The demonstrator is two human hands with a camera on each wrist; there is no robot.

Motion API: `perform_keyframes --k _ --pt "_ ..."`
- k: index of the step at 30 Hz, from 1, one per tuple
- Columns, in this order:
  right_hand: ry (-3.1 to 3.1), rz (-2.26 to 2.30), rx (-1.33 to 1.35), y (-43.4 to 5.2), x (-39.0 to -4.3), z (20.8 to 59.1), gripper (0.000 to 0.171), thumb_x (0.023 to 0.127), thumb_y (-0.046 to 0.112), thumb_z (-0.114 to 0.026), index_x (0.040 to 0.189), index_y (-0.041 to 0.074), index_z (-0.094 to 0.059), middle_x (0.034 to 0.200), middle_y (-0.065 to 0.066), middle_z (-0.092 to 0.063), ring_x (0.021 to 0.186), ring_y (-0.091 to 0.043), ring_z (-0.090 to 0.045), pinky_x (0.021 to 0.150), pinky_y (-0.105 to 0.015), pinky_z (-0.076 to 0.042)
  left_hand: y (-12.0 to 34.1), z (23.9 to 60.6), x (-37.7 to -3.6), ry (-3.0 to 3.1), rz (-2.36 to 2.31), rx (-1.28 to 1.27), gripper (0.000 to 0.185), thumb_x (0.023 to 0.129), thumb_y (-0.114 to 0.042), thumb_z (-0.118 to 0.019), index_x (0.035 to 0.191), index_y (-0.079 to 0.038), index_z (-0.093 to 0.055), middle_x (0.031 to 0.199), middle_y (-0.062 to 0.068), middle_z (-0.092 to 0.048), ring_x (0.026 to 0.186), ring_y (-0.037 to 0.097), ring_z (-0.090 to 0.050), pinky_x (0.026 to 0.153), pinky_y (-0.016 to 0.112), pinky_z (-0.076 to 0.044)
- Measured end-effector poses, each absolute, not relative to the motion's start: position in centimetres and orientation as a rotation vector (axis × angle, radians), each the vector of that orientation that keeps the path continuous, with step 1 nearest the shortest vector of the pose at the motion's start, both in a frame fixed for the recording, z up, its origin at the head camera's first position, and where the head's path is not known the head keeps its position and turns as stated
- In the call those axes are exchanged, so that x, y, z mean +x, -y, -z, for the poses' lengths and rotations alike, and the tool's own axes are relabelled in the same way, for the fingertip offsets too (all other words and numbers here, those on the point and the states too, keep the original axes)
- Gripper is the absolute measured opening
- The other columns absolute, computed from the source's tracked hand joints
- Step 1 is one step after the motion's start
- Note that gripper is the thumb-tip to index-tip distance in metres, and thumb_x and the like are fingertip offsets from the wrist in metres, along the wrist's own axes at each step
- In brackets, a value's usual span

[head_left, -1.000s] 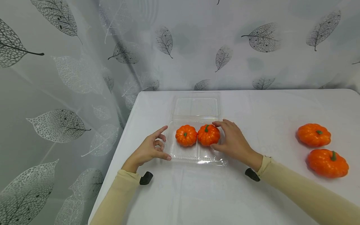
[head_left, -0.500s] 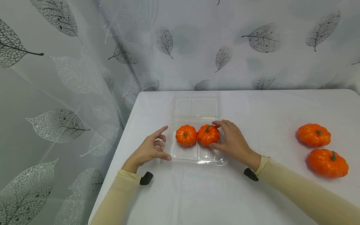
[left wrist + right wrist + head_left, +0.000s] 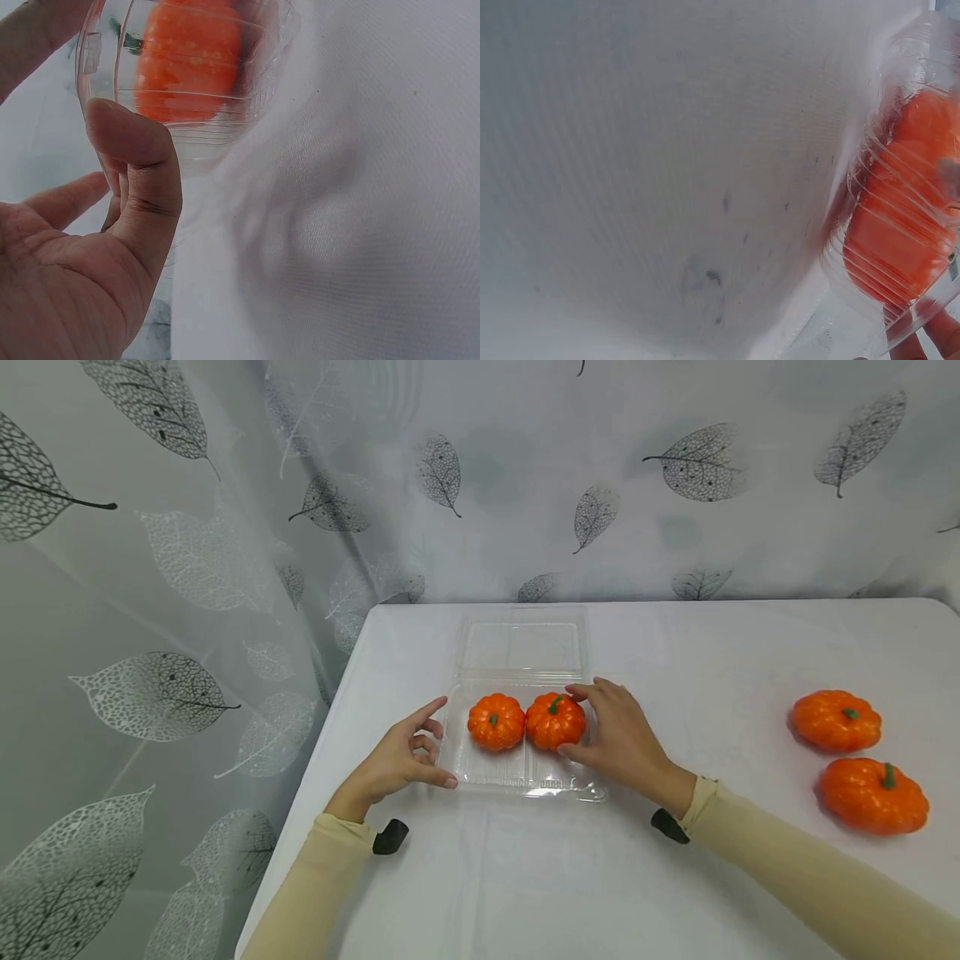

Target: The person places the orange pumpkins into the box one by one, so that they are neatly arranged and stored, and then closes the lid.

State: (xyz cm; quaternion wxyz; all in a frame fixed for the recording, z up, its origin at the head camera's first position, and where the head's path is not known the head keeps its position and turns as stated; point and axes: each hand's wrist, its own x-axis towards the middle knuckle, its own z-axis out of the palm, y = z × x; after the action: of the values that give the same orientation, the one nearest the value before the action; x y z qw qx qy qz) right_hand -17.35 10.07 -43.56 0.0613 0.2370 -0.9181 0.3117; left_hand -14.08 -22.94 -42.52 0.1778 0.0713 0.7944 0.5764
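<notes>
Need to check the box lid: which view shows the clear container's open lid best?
The head view: the lid lies flat behind the container, whole. The left wrist shows only a container corner; the right wrist only a blurred wall.

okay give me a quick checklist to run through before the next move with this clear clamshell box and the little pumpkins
1. Two pumpkins sit side by side in the clamshell box, left pumpkin and right pumpkin: ok.
2. Lid lies open and flat behind the tray: ok.
3. Left hand steadies the box's left edge, thumb at the rim: ok.
4. Right hand is at the right pumpkin; whether it grips it: cannot tell.
5. Two loose pumpkins wait on the table, out to the right: ok.
6. Room in the tray for both: cannot tell.
</notes>
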Motion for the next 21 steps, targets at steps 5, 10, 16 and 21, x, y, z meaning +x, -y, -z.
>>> perform_keyframes --k 5,10,16,21 --pt "2.782 -1.033 0.696 -10.6 -16.7 43.2 0.080 0.065 0.043 -0.080 0.132 0.014 -0.046 0.131 -0.004 -0.044 0.129 -0.030 -0.028 0.100 -0.053 -0.025 22.9 42.5 -14.0 -2.226 -1.628 0.197 0.111 0.054 -0.011 -0.089 0.144 -0.028 -0.027 0.112 0.019 -0.041 0.073 0.022 -0.045 0.055 0.022 -0.042" --pt "2.740 -1.093 0.661 -11.7 -15.7 42.4 0.076 0.068 0.045 -0.077 0.132 0.021 -0.044 0.132 -0.002 -0.039 0.126 -0.026 -0.031 0.096 -0.053 -0.032 22.8 41.7 -13.9 -2.194 -1.627 0.184 0.111 0.056 -0.005 -0.087 0.146 -0.025 -0.024 0.116 0.025 -0.038 0.076 0.027 -0.044 0.055 0.022 -0.041" --pt "2.692 -1.092 0.605 -13.9 -14.7 41.9 0.073 0.068 0.043 -0.078 0.130 0.021 -0.047 0.132 -0.003 -0.037 0.124 -0.025 -0.032 0.092 -0.052 -0.035 22.5 39.8 -13.5 -2.176 -1.629 0.199 0.108 0.059 -0.002 -0.086 0.146 -0.019 -0.024 0.116 0.029 -0.036 0.076 0.030 -0.044 0.054 0.022 -0.041" --pt "2.669 -1.083 0.553 -15.9 -13.9 41.9 0.071 0.068 0.041 -0.079 0.130 0.023 -0.048 0.133 -0.002 -0.035 0.123 -0.025 -0.034 0.088 -0.053 -0.038 22.6 39.7 -13.3 -2.178 -1.634 0.206 0.108 0.059 -0.003 -0.086 0.146 -0.018 -0.024 0.115 0.029 -0.036 0.076 0.032 -0.044 0.054 0.022 -0.041"
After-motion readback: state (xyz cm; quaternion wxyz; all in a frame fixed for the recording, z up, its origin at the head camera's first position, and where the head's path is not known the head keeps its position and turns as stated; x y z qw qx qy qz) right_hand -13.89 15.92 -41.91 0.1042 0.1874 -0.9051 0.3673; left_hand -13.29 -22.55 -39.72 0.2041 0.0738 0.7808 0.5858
